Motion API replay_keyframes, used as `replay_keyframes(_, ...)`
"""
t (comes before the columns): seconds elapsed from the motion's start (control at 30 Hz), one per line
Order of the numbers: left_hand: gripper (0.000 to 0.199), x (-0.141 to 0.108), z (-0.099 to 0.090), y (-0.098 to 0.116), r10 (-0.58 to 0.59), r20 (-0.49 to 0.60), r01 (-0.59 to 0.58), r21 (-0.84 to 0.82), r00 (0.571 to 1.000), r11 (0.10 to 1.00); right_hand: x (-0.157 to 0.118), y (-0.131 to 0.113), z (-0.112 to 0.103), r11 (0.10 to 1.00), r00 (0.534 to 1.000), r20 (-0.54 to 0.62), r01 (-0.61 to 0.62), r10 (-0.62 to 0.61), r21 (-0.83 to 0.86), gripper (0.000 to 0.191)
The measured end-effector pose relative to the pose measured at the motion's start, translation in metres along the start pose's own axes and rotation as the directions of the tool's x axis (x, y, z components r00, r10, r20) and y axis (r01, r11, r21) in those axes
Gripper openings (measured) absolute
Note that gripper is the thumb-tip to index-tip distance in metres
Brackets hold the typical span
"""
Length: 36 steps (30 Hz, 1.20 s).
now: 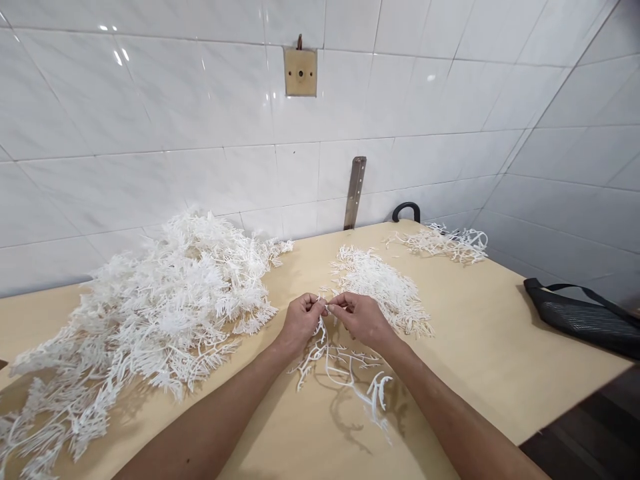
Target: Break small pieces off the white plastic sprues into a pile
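Observation:
Both hands meet over the middle of the table. My left hand (303, 321) is closed in a pinch on a white plastic branch (345, 380), whose forked stems hang down toward me between my forearms. My right hand (361, 319) also pinches at the top of this branch, its fingertips almost touching the left ones; the exact spot they grip is hidden. Just beyond my right hand lies a heap of small white sprigs (383, 283). To the left spreads a large pile of bushy white plastic branches (185, 287).
Bare white stems (445, 243) lie at the table's (480, 373) back right corner, by a black curved handle (406, 210). A black bag (580, 320) rests on the right edge. A metal strip (355, 190) stands against the tiled wall, below a socket plate (301, 72).

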<state>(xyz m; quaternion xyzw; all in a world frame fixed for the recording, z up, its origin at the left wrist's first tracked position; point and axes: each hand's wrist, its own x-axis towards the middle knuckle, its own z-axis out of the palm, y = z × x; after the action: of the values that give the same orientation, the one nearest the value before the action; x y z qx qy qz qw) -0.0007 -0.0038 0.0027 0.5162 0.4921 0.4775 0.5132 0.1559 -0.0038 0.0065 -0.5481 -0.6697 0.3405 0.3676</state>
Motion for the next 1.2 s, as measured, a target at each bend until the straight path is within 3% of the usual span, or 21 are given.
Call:
replay_keyframes(0.1, 0.023, 0.000, 0.001, 0.000, -0.008, -0.031, 0.009, 0.024, 0.999, 1.000, -0.001, -0.002, 0.003, 0.987, 0.990, -0.079, 0.103, -0.113, -0.123, 0.017)
replay_keyframes(0.2, 0.022, 0.002, 0.001, -0.001, 0.004, -0.051, -0.002, 0.053, 0.999, 0.999, -0.003, -0.004, 0.005, 0.970, 0.983, -0.080, 0.150, -0.168, -0.194, 0.019)
replay_keyframes(0.63, 0.021, 0.004, 0.001, -0.007, 0.056, -0.036, -0.049, 0.157, 0.998, 0.986, -0.001, 0.000, 0.006, 0.955, 0.993, -0.002, 0.110, -0.115, -0.275, 0.022)
replay_keyframes(1.03, 0.026, 0.005, -0.002, -0.006, 0.045, 0.062, -0.056, 0.186, 0.997, 0.981, -0.001, 0.003, 0.008, 0.956, 0.987, -0.069, 0.123, -0.147, -0.268, 0.018)
replay_keyframes(1.2, 0.021, 0.005, -0.003, -0.012, 0.147, 0.055, -0.157, 0.366, 0.988, 0.917, -0.004, -0.004, 0.005, 0.941, 0.990, -0.004, 0.131, -0.139, -0.311, 0.017)
